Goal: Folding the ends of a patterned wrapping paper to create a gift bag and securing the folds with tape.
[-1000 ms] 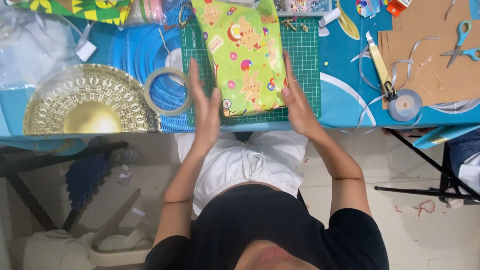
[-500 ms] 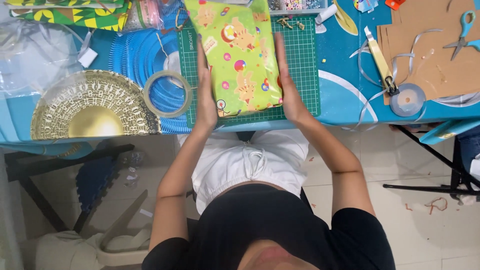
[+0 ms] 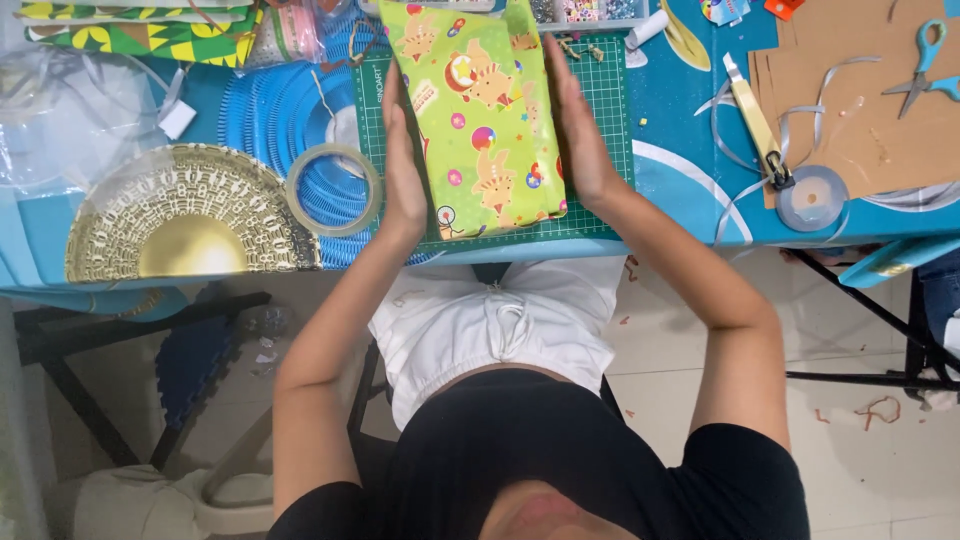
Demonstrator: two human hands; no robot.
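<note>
- The wrapped parcel (image 3: pixel 480 115) (green paper with cartoon prints) lies on the green cutting mat (image 3: pixel 600 130) on the table (image 3: pixel 690 200).
- The left hand (image 3: pixel 403 175) and right hand (image 3: pixel 578 140) have closed in from half a second ago; flat, straight fingers now press both long sides.
- The paper looks creased snug; the tape roll (image 3: pixel 333 190) waits just left.

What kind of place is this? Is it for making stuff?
Probably a craft or gift-wrapping table: a green cutting mat under a wrapped parcel, a tape roll and scissors nearby.
</note>
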